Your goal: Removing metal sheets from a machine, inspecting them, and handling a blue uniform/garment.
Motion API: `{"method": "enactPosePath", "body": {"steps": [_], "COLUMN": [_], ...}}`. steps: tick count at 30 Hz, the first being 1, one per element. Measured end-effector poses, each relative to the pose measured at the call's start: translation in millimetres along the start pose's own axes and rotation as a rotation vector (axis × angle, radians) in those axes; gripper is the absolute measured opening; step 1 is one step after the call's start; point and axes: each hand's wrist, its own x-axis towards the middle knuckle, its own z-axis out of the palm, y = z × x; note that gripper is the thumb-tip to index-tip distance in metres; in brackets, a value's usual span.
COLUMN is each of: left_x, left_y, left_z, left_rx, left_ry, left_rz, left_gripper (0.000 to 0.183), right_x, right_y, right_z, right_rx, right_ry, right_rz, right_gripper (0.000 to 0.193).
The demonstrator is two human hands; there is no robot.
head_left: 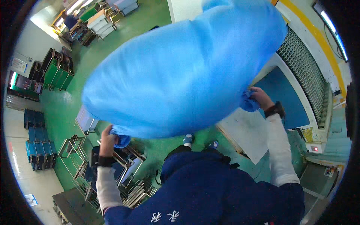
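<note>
A large bright blue cloth [165, 75] billows out in front of me, puffed up with air and slightly blurred. At its lower left, my left hand [107, 143] is closed on a bunched edge, with a darker blue tuft sticking out beside the fingers. Higher up on the right, my right hand [261, 98] grips another gathered part of the cloth, and a crumpled end hangs by the thumb. The swollen middle spans the space between both hands and hides much of what lies behind it. Whether it is a sheet or a bag I cannot tell.
To the right, a machine with a grey mesh conveyor [303, 67] and a blue panel [283, 99] stands beside a pale board [247, 131]. Metal frames [77, 157] crowd my left side. Green racks [58, 73] and blue stacked panels [39, 146] line the left wall.
</note>
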Motion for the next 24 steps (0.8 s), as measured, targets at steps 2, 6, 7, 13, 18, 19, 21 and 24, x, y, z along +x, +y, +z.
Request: {"method": "enactPosePath", "body": {"steps": [2, 6, 7, 13, 18, 19, 21, 24], "left_x": [28, 38, 41, 51, 41, 33, 18, 20], "left_y": [-7, 23, 30, 29, 70, 94, 121, 107], "left_z": [10, 17, 17, 18, 4, 2, -12, -20], "left_rx": [0.234, -0.082, -0.182, -0.252, -0.249, -0.286, -0.331, -0.300], "left_ry": [0.048, 0.184, 0.160, 0.155, 0.088, 0.160, 0.185, 0.161], "left_rz": [-0.022, 0.030, 0.021, 0.059, 0.031, 0.121, 0.313, 0.412], "left_gripper": [0.030, 0.020, 0.018, 0.022, 0.021, 0.023, 0.026, 0.031], "right_x": [29, 33, 37, 56, 30, 24, 6, 13], "right_y": [-30, -42, -48, -29, -42, -54, -94, -34], "right_z": [-11, 0, -2, -4, -44, -58, -59, -79], "right_rx": [-0.229, -0.113, 0.433, 0.431, -0.620, -0.378, 0.235, 0.495], "right_ry": [-0.008, 0.009, 0.084, 0.129, 0.060, 0.056, -0.028, 0.136], "right_rz": [-0.174, -0.259, -0.111, -0.186, -0.724, -0.682, -0.612, -0.481], "right_gripper": [0.020, 0.023, 0.025, 0.030, 0.031, 0.029, 0.034, 0.040]}}
